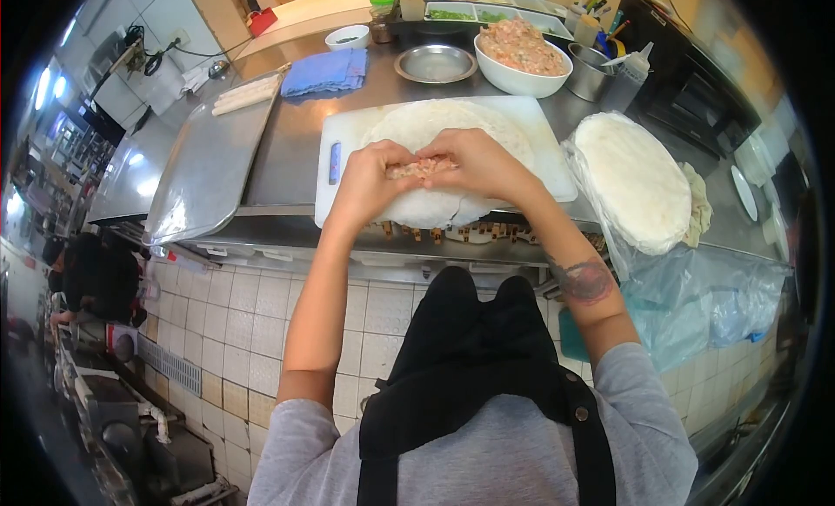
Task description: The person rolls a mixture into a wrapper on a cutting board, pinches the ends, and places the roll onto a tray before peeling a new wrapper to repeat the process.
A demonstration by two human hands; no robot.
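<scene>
- A black apron [461,367] over a grey shirt [513,462] fills the bottom of the view, closest to the camera.
- Both bare forearms reach forward to a white cutting board [539,114] on the steel counter [287,158].
- A round, pale wrapper [435,123] lies flat on the board, its near edge hanging over the board's front.
- A short strip of pink minced filling [420,167] sits on the near half of the wrapper, between the two hands.
- The left hand [370,180] is curled, fingers bent down with the tips at the filling's left end; whether it pinches the wrapper cannot be told.
- The right hand [483,162] is curled likewise over the right end, knuckles up, and its grip is equally hidden.
- To the right, a stack of wrappers [631,180] rests on a clear plastic bag [696,297].
- Behind the board stand a white bowl of mince [520,58], a metal dish [435,64] and a folded blue cloth [326,73].
- A metal tray [209,167] lies left of the board.
- Another person [87,275] bends low at the far left.
</scene>
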